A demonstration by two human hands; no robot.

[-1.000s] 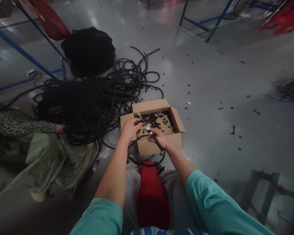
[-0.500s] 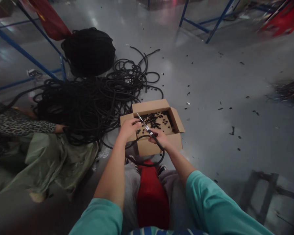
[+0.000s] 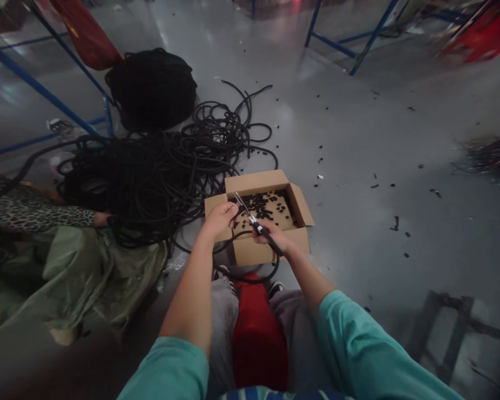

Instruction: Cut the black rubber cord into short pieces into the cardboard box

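My right hand (image 3: 275, 236) grips a pair of scissors (image 3: 250, 215) over the cardboard box (image 3: 256, 250), their blades pointing up and left. Black cord (image 3: 250, 280) passes through that same hand and loops below it, in front of the box. My left hand (image 3: 220, 219) is closed at the box's left side, thumb and fingers pinched beside the blades. What looks like a dark end of the cord shows at these fingertips, partly hidden. Inside the box lie many short cut black pieces (image 3: 260, 205).
A big tangle of black cord (image 3: 141, 178) covers the floor at left, with a dark round bundle (image 3: 152, 89) behind. Close by sits a person in a leopard-print sleeve (image 3: 45, 214). A red stool (image 3: 258, 333) is between my legs. Black scraps (image 3: 395, 222) dot the floor at right.
The fingers of my left hand have come together into a pinch beside the scissors. My right hand with the scissors has barely shifted.
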